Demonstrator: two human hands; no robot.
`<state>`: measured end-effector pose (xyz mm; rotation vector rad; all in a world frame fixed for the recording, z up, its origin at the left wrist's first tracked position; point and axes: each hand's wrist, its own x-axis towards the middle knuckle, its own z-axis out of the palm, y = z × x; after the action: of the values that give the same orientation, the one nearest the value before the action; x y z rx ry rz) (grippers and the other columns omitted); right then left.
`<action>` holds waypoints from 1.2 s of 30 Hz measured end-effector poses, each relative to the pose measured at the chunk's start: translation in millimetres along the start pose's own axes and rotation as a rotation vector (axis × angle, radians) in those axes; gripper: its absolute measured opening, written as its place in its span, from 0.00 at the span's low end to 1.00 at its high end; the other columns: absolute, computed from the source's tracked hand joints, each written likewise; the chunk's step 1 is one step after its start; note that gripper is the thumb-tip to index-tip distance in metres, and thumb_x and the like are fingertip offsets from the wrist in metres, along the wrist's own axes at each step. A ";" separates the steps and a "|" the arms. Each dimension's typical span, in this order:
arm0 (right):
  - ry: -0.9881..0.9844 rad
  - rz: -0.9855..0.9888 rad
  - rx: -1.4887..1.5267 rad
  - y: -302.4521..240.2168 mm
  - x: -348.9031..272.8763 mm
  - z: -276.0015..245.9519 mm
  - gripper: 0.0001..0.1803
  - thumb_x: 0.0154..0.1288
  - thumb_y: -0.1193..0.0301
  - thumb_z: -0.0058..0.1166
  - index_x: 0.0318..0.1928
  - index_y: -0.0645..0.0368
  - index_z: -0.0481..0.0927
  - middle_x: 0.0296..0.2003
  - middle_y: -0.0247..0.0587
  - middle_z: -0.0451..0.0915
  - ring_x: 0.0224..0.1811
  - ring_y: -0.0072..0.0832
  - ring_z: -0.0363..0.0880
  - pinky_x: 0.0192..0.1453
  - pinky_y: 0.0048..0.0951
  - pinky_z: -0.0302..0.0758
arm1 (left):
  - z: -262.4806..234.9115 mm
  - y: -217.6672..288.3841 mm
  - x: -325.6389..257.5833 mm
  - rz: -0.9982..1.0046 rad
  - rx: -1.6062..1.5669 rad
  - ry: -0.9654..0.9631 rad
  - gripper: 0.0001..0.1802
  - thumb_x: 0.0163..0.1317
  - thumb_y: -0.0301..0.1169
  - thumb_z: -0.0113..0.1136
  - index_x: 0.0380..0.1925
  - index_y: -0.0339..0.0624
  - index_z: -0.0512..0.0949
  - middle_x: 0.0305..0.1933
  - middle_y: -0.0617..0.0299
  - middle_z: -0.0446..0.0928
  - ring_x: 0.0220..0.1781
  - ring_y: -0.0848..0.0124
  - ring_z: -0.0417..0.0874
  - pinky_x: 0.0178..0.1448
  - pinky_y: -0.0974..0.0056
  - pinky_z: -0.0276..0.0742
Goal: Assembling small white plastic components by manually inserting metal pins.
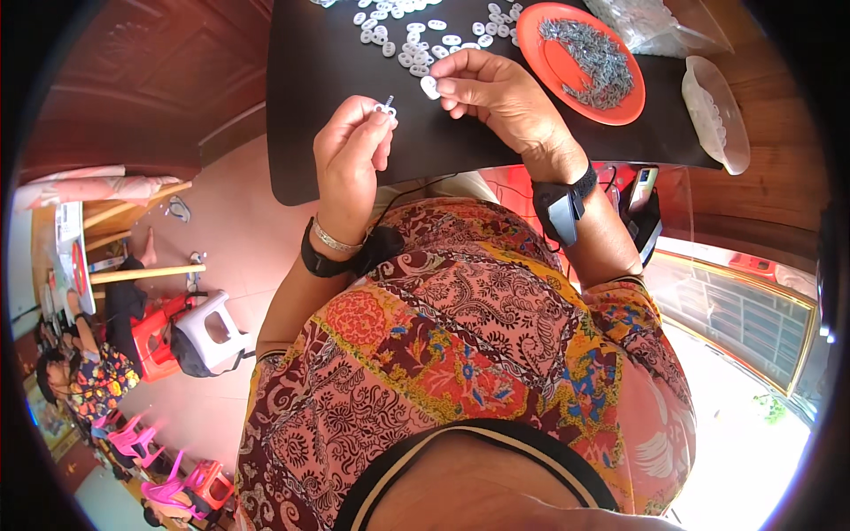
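My left hand [350,150] is closed, pinching a small white plastic piece [384,111] between thumb and fingers. A grey metal screw [390,101] sticks up from that piece. To its right, and apart from it, my right hand [505,99] grips a white oval plastic piece [430,87] by its edge with thumb and forefinger. Both hands hover over the front part of a black table [297,106]. Many loose white oval pieces with holes [415,50] lie scattered just beyond my hands.
An orange plate [540,73] of grey screws [602,66] stands beyond my right hand. Farther right are a clear plastic bag [642,22] and a translucent bowl [728,146] holding white pieces. On the floor at left are stools [212,327]; other people [93,376] sit there.
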<state>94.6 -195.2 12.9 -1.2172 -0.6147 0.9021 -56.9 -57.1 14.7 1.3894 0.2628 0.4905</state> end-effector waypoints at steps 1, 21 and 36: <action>-0.011 -0.006 0.059 2.4 -0.4 2.5 0.12 0.62 0.71 0.60 0.44 0.61 0.78 0.33 0.31 0.80 0.32 0.16 0.76 0.41 0.17 0.73 | 1.0 2.1 -0.8 0.006 0.005 -0.023 0.09 0.64 0.29 0.51 0.28 0.35 0.73 0.22 0.69 0.68 0.21 0.84 0.63 0.25 0.76 0.58; 0.013 -0.213 0.001 4.3 -13.4 26.9 0.09 0.63 0.73 0.58 0.43 0.62 0.81 0.31 0.30 0.79 0.32 0.15 0.73 0.40 0.17 0.72 | 5.0 4.0 -8.1 -0.031 0.177 -0.025 0.08 0.64 0.28 0.52 0.26 0.37 0.72 0.20 0.72 0.65 0.21 0.86 0.61 0.23 0.76 0.55; 0.069 -0.251 -0.152 5.3 -16.2 31.2 0.08 0.63 0.74 0.58 0.42 0.62 0.81 0.31 0.29 0.79 0.32 0.14 0.72 0.39 0.17 0.72 | 1.9 -2.2 -8.3 0.006 0.266 -0.046 0.07 0.64 0.27 0.49 0.26 0.38 0.72 0.21 0.70 0.65 0.21 0.84 0.60 0.24 0.76 0.54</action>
<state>59.4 -192.2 16.9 -1.2682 -0.7718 0.6095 -62.9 -62.9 12.0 1.6588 0.2949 0.4390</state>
